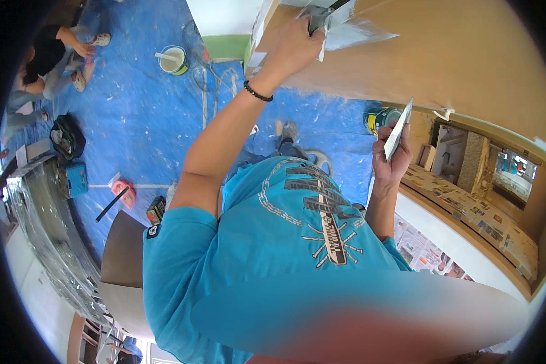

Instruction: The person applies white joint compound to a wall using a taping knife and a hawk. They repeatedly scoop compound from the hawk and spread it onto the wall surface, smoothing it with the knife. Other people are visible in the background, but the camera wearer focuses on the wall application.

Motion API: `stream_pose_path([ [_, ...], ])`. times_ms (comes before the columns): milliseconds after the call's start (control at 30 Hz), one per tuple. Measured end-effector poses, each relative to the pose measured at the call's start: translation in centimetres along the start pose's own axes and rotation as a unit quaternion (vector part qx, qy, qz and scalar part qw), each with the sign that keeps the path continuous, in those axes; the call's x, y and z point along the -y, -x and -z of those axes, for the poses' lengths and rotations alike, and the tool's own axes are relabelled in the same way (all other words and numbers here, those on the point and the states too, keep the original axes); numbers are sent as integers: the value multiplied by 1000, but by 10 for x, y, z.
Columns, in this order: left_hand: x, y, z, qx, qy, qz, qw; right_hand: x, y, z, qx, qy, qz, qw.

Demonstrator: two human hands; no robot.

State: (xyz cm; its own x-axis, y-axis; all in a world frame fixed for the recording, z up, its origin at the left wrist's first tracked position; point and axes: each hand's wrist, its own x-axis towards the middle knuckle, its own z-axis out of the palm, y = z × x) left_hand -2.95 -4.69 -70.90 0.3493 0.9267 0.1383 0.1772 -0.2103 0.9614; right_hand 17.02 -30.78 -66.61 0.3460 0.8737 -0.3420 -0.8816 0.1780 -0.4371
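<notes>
Putty knife [340, 27]: your left hand [294, 45] is gripping it, fingers closed, pressing it against the tan panel [467, 54].
Scraper blade [398, 130]: your right hand [389, 161] is pinching it upright.

Turquoise short-sleeved T-shirt [273, 242] with grey chest graphic, black beaded bracelet [258, 93] on one wrist

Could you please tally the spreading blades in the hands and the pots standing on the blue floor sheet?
Spreading blades: 2, the grey blade in the left hand and the thin blade in the right hand.
Pots: 2, the white bucket and the small tin.
Total: 4.
</notes>
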Motion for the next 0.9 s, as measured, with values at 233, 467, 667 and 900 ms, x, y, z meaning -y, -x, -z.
stream_pose_path([
  [233, -61, 40, 21, -19, 62, -59, 996, -14, -7, 0, -37, 2, -8, 999],
  [467, -71, 140, 5, 95, -25, -461, 882, -52, 1, -11, 56, 16, -87, 995],
  [667, -33, 152, 4, 118, -66, -391, 910, -51, -4, -23, -147, 75, 0, 986],
  [900, 49, 131, -42, 32, 485, 288, 825, -18, 1, -23, 24, -52, -28, 998],
])
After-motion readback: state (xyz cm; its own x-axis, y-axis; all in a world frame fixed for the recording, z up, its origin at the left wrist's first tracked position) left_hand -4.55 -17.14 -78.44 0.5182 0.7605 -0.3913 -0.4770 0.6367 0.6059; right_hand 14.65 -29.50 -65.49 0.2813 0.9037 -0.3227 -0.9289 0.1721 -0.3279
